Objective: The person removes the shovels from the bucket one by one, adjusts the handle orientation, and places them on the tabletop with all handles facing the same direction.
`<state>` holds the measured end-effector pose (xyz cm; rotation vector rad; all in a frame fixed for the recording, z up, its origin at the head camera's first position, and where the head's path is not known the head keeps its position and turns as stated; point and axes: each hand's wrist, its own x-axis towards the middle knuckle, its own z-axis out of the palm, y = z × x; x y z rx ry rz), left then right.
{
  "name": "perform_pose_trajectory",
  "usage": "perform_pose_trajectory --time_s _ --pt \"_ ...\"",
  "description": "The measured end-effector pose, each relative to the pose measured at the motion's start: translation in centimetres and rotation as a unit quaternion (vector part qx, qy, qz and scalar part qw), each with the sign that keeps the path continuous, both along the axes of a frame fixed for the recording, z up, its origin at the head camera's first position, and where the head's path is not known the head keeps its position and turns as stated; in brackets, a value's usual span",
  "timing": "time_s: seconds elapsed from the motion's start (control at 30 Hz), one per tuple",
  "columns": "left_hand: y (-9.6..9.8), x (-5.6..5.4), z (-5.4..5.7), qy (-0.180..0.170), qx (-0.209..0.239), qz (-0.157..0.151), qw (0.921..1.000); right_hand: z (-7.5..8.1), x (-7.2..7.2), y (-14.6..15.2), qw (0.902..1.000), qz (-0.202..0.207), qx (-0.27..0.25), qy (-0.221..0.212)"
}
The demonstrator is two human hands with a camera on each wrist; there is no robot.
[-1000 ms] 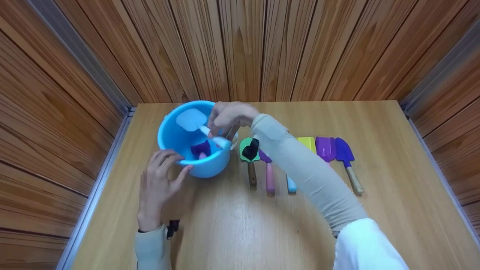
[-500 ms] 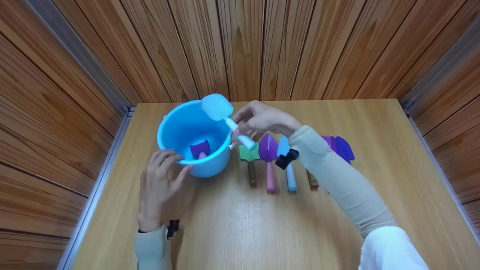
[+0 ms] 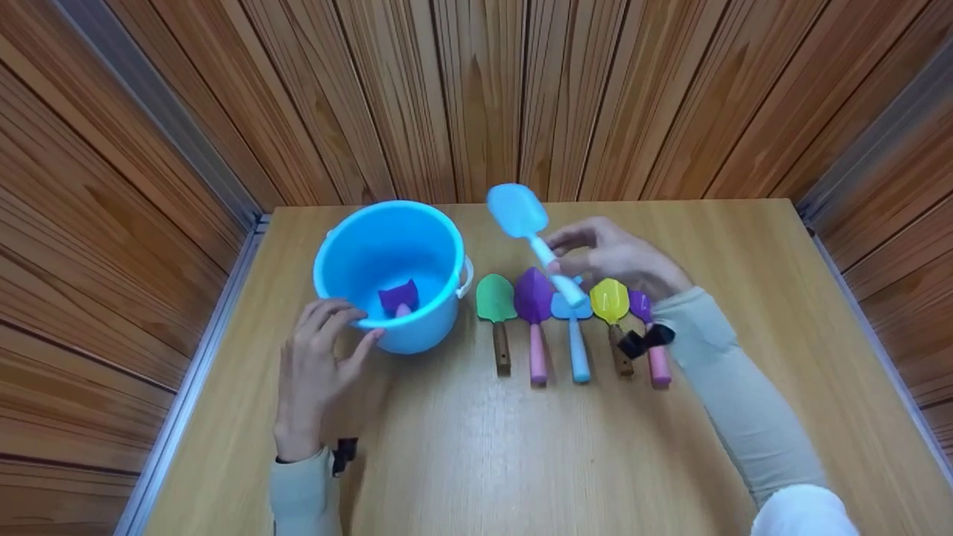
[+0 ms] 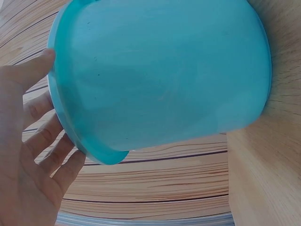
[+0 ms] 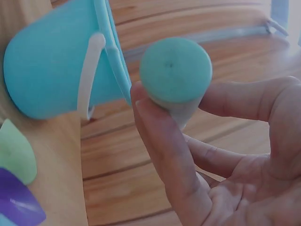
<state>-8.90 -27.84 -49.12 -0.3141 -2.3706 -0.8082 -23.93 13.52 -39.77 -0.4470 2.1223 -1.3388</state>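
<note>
My right hand [image 3: 614, 257] pinches the handle of a light blue toy shovel [image 3: 517, 211], raised above the table to the right of the bucket. Its blade tilts up and leftward; in the right wrist view the rounded handle end [image 5: 175, 70] faces the camera. With its fingers over the near-left rim and its thumb at the outside, my left hand [image 3: 316, 372] holds the blue bucket [image 3: 421, 335], which stands upright. Inside the bucket lies a purple shovel [image 3: 398, 296] with a pink handle. The left wrist view shows the bucket's side wall [image 4: 164, 80] close up.
Right of the bucket several shovels lie in a row: green [image 3: 495, 298], purple [image 3: 534, 294], blue [image 3: 578, 350], yellow [image 3: 610, 299] and another purple one [image 3: 659, 365], partly behind my wrist. The bucket's white handle [image 3: 466, 277] hangs at its right side. Wood-panelled walls [image 3: 491, 97] enclose the table.
My right hand has lifted the light blue shovel out of the bucket and carried it rightward, over the row of shovels. My left hand has stayed at the rim.
</note>
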Motion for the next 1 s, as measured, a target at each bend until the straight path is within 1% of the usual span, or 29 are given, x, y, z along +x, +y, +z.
perform_pose_trajectory --time_s 0.1,0.2,0.33,0.47,0.57,0.77,0.87,1.0 --pt "0.0 0.1 -0.1 -0.001 -0.002 -0.001 1.0 -0.8 1.0 2.0 0.9995 -0.029 -0.011 0.008" --pt "0.0 0.1 -0.1 -0.001 -0.004 -0.002 1.0 -1.8 2.3 3.6 0.9978 -0.061 -0.022 0.014" --pt "-0.2 0.1 -0.1 -0.005 -0.008 -0.005 0.9999 -3.5 3.9 5.2 0.9941 -0.099 -0.041 0.015" --pt "-0.2 0.1 -0.2 -0.002 -0.007 -0.007 0.9999 -5.4 4.9 6.7 0.9902 -0.13 -0.049 0.018" --pt "-0.1 0.0 -0.3 0.0 -0.005 -0.006 1.0 -6.7 5.4 7.9 0.9866 -0.155 -0.045 0.023" --pt "-0.1 -0.2 -0.1 -0.002 0.0 -0.01 0.9999 -9.0 6.1 9.8 0.9796 -0.198 -0.027 0.014" --pt "-0.2 -0.2 -0.1 -0.003 -0.001 -0.012 0.9999 -9.8 6.3 10.6 0.976 -0.217 -0.019 0.003" --pt "-0.2 0.0 -0.2 0.002 0.005 -0.011 0.9999 -10.2 6.2 11.4 0.9721 -0.234 -0.014 0.0"
